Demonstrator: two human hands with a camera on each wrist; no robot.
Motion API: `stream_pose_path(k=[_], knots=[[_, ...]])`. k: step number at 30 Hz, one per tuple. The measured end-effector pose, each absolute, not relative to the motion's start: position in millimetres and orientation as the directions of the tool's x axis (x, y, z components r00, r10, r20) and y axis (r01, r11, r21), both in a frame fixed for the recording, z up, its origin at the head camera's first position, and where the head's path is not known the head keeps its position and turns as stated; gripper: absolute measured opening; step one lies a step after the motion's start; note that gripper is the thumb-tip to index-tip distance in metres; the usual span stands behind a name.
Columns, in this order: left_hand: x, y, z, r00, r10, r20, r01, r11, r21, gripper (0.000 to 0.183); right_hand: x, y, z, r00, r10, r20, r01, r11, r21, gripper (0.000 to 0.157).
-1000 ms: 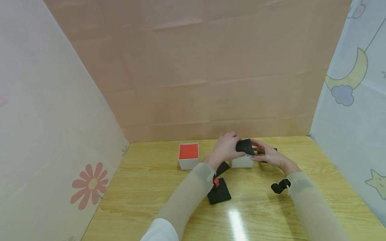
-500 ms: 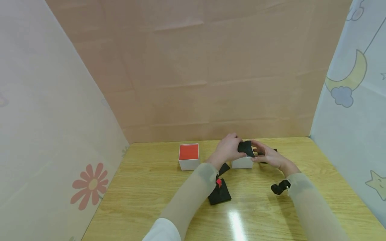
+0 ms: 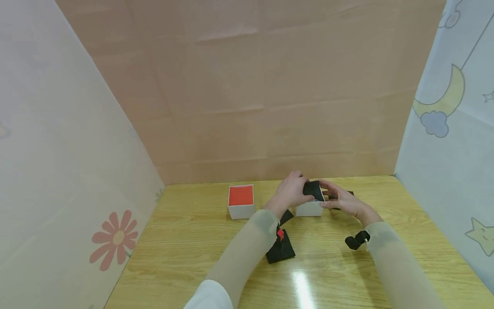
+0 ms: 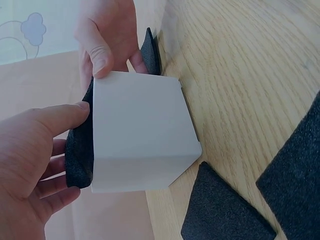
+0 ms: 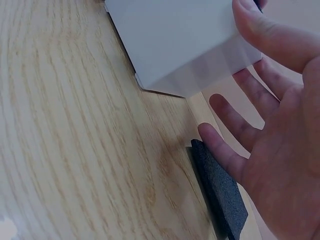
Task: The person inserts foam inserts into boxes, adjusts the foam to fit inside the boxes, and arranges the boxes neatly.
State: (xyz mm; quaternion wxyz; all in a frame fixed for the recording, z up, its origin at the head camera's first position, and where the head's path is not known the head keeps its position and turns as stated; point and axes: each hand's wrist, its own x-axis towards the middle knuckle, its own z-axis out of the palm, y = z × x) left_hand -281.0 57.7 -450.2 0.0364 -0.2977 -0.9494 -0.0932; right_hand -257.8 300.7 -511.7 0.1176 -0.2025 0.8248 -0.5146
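Note:
At the back of the table, my left hand [image 3: 291, 191] pinches a black foam piece [image 4: 80, 150] between thumb and fingers. The foam stands tilted at the open top of a small white box [image 3: 308, 209], part of it above the rim. On the box's other side, my right hand [image 3: 343, 199] holds the rim, thumb on the near face [image 5: 165, 35] and fingers spread along the side and back. The box's inside is hidden by the foam and hands in the head view.
A second white box [image 3: 242, 212] with a red top surface stands to the left. Flat black foam pieces lie on the table: a square [image 3: 281, 253], a smaller one [image 4: 225, 205] by the box, and another [image 5: 220, 190] behind my right hand. Printed walls enclose the table.
The black foam piece has dropped slightly toward the box's rim, with my left hand shifting a little right. My right hand stays at the box; the head view has moved slightly.

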Motion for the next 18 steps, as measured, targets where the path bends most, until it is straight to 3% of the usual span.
stream_pose_path(k=[18], knots=[[-284.9, 54.5, -458.9, -0.818, 0.554, 0.155, 0.574, 0.766, 0.291, 0.059, -258.2, 300.5, -513.6, -0.890, -0.455, 0.019, -0.208, 0.370, -0.905, 0.088]])
